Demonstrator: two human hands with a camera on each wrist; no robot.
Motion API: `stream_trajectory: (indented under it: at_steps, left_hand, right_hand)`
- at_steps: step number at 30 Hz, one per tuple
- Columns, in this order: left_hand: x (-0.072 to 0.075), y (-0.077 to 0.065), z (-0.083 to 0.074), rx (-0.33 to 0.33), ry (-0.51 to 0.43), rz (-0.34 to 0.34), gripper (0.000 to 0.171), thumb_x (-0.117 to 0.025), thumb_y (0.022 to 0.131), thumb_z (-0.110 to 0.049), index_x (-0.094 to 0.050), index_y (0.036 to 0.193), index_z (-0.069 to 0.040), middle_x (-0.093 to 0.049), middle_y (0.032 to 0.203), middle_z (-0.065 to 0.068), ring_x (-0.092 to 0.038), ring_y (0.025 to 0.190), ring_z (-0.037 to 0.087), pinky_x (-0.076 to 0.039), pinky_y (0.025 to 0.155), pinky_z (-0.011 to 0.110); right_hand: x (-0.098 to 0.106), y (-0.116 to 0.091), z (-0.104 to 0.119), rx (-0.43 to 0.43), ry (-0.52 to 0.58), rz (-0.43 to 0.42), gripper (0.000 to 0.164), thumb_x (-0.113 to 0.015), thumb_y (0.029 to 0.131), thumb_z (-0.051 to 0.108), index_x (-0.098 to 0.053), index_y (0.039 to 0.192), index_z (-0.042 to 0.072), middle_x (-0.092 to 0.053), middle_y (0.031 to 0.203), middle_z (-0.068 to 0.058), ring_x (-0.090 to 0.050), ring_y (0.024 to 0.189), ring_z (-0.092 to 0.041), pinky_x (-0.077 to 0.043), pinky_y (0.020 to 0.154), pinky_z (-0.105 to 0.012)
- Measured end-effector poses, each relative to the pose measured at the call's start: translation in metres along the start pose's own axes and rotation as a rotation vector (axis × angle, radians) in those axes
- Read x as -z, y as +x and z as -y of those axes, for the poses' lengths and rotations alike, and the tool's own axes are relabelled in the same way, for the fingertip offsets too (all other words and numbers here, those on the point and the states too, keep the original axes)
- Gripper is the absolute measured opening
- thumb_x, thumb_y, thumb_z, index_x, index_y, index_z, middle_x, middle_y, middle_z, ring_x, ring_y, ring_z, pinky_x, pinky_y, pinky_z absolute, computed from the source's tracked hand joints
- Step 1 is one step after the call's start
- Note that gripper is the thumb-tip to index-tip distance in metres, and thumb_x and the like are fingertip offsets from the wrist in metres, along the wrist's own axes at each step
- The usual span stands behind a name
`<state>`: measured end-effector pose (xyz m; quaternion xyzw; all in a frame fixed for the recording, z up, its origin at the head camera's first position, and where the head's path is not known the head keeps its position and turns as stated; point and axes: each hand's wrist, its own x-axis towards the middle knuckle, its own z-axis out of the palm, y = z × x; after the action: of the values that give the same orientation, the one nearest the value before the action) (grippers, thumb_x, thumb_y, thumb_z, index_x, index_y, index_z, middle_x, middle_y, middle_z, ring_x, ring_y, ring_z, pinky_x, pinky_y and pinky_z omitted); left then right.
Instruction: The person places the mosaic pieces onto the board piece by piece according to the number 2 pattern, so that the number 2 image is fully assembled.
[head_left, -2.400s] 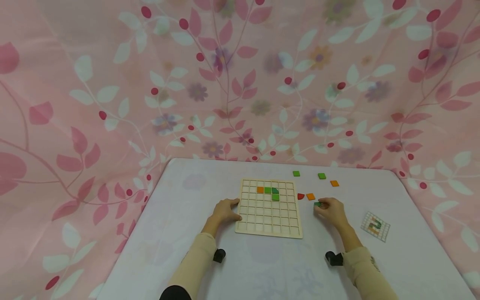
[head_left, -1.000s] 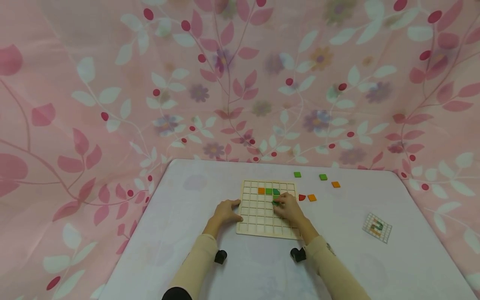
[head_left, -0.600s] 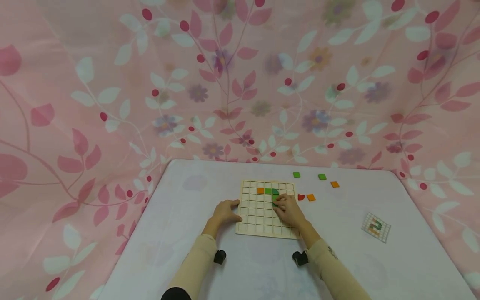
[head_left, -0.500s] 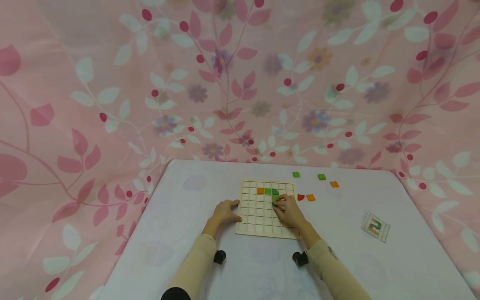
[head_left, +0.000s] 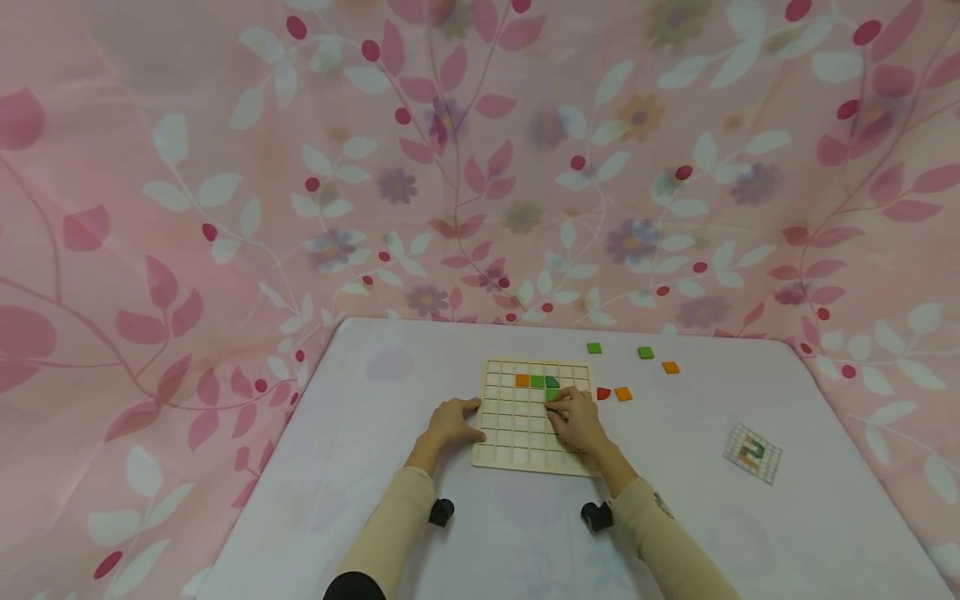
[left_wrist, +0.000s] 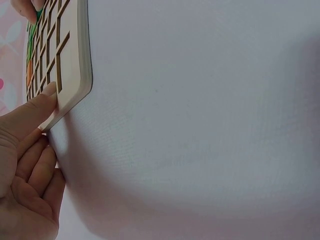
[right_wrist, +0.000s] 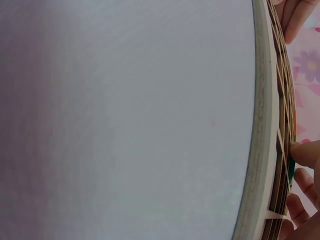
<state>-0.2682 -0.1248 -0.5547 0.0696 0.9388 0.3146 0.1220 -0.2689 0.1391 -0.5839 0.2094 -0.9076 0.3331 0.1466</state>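
A light wooden grid board (head_left: 517, 457) lies on the table. An orange square tile (head_left: 522, 381), a green square tile (head_left: 537, 381) and a dark green rounded tile (head_left: 552, 382) sit in one row, with another green square tile (head_left: 552, 394) below the last. My left hand (head_left: 452, 422) grips the board's left edge, thumb on top in the left wrist view. Over the board, my right hand (head_left: 579, 421) pinches a dark green tile (right_wrist: 291, 169) at the cell below that column. My fingers mostly cover this tile in the head view.
Right of the board lie a red rounded tile (head_left: 603, 393) and an orange tile (head_left: 623, 394). Farther back are two green tiles (head_left: 594, 348) and another orange tile (head_left: 671, 367). A gridded pattern card (head_left: 753, 452) lies at the right on the white table (head_left: 360, 400).
My right hand has carried the dark green tile left from beside the board onto the grid. Over the last second it has stayed almost in place. My left hand keeps holding the board.
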Motion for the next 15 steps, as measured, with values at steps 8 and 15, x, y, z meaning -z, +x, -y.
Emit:
stream_trajectory:
  at_steps: [8,15]
  left_hand:
    - [0.001,0.001,0.000,0.002,0.010,-0.004,0.072,-0.085,0.066,-0.020,-0.056,0.131,-0.009,-0.053,0.135,0.009,-0.047,0.125,0.035,-0.038,0.103,0.046]
    - [0.001,0.001,0.001,-0.011,0.023,-0.002,0.072,-0.085,0.066,-0.021,-0.057,0.131,-0.008,-0.054,0.134,0.011,-0.048,0.124,0.035,-0.039,0.102,0.046]
  right_hand:
    - [0.010,0.001,-0.003,-0.244,-0.041,-0.025,0.022,-0.081,0.073,0.023,-0.076,0.085,0.005,-0.063,0.101,-0.013,-0.050,0.099,-0.037,-0.036,0.078,-0.056]
    - [0.021,-0.006,-0.016,-0.200,-0.046,-0.088,0.025,-0.078,0.077,0.016,-0.074,0.094,-0.001,-0.064,0.099,-0.020,-0.056,0.097,-0.040,-0.040,0.085,-0.059]
